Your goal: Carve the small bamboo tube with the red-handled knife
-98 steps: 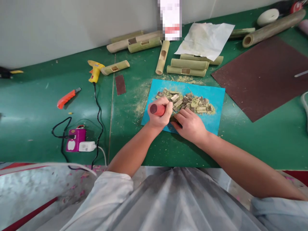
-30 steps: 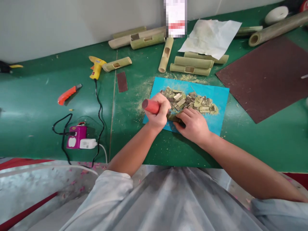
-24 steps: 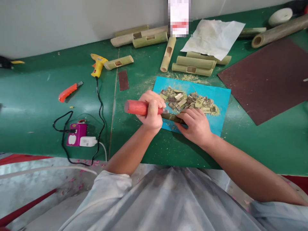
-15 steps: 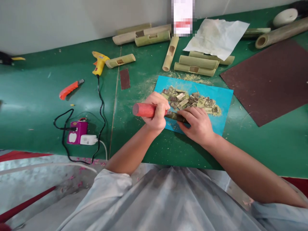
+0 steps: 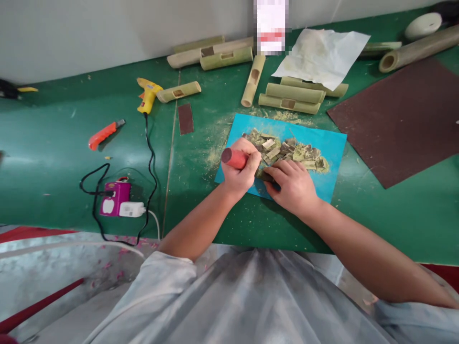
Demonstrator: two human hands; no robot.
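Observation:
A chisel with a thick red handle (image 5: 235, 158) is gripped in my left hand (image 5: 243, 172), its fingers wrapped around the handle; the blade is hidden behind the hand. Just to the right, my right hand (image 5: 292, 184) presses its closed fingers on a dark greenish bamboo piece (image 5: 263, 175), mostly covered by the hands. That piece lies near the front edge of a blue sheet (image 5: 332, 155). Beyond both hands, a heap of bamboo chips and shavings (image 5: 287, 148) is spread over the sheet.
Several cut bamboo tubes (image 5: 294, 93) lie at the back, some with notches, under white paper (image 5: 319, 55). To the right is a brown sheet (image 5: 398, 129). On the left are a yellow glue gun (image 5: 148, 94), an orange utility knife (image 5: 103, 135) and a purple power block (image 5: 116, 198) with cords.
My left hand has shifted slightly right, and the red handle has swung from lying leftward to pointing more upright toward the camera. My right hand stays almost in place on the bamboo.

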